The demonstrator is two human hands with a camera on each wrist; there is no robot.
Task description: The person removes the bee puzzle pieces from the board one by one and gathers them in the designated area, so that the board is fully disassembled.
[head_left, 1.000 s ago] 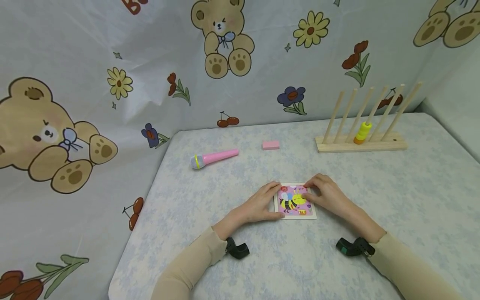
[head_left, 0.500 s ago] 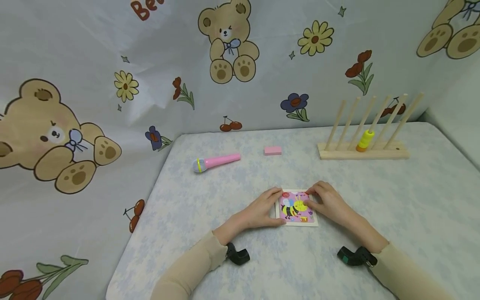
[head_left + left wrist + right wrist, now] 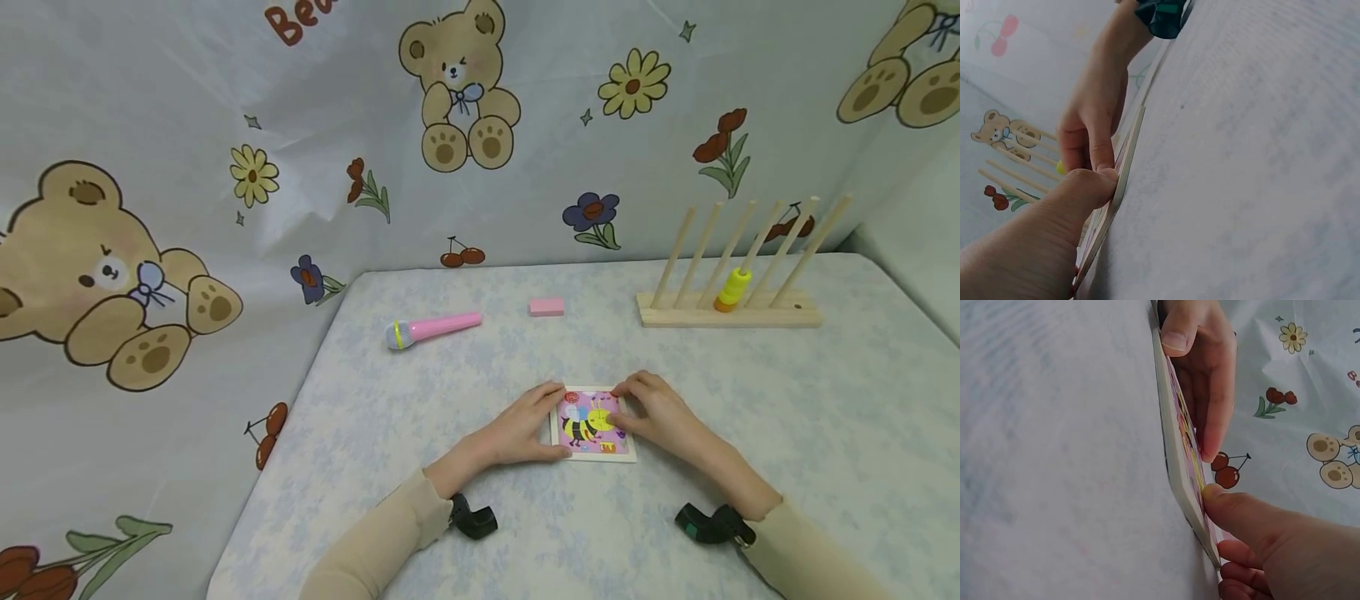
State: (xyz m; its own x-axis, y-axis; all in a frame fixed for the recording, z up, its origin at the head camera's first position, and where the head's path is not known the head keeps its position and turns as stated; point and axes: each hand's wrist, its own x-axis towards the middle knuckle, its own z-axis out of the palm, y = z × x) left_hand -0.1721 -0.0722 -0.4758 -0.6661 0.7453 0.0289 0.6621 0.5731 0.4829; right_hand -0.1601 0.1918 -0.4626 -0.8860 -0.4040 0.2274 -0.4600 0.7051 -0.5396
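A small square bee puzzle (image 3: 583, 429) with a pink picture and a pale wooden frame lies on the table. My left hand (image 3: 517, 427) spans its left side, thumb at the near left corner and fingertips at the far left corner, holding it. On the opposite side, my right hand (image 3: 663, 417) grips the puzzle, its thumb on the picture and curled fingers at the far right corner. Seen edge-on in the right wrist view, the puzzle (image 3: 1172, 437) has the right thumb (image 3: 1229, 503) pressing its face. The left thumb (image 3: 1094, 184) touches the frame in the left wrist view.
Behind the puzzle lie a pink toy microphone (image 3: 442, 326) and a pink block (image 3: 547, 307). At the back right stands a wooden peg rack (image 3: 727, 317) with yellow and orange beads (image 3: 733, 289) on one peg. A printed bear cloth (image 3: 315, 108) hangs behind the table.
The head view has tilted upward, so the whole scene sits lower in it. Both hands keep about the same places on the puzzle.
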